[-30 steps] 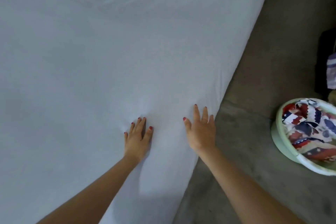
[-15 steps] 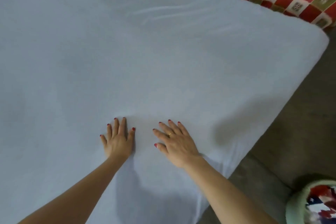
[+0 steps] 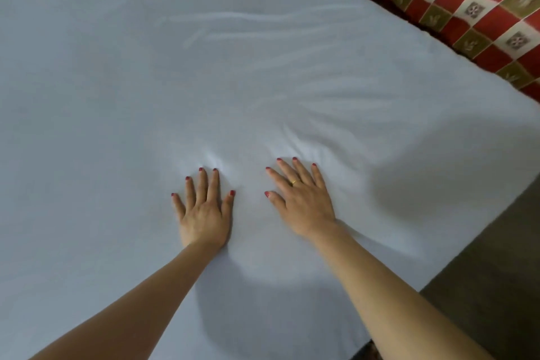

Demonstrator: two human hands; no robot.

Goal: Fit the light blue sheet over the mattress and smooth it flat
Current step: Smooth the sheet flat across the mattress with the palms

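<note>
Both palms lie flat and spread, gripping nothing. The left hand [image 3: 204,213] presses the pale, light blue cotton sheet [image 3: 146,82] with its fingers held close together; the right hand [image 3: 302,202], bearing a thin gold ring [image 3: 294,183] on one finger, rests just beside it with fingers fanned wider. We see a small dimple of bunched cloth at the left fingertips [image 3: 214,175], and a fan of shallow creases [image 3: 321,126] running away from the right hand toward the far corner. Farther out, a set of long, faint folds [image 3: 233,26] crosses the upper middle of the sheet.

The sheet covers the whole visible top of the mattress [image 3: 496,184] and wraps over its right edge (whether it is tucked underneath we cannot tell). Beyond the far edge lies a red, olive and white checked patterned cloth [image 3: 467,3]; to the lower right is dark grey floor [image 3: 496,286].

We judge the fitting largely done and the smoothing under way: the left expanse looks flat, while the creases near the hands and the far folds remain to be pressed out.
</note>
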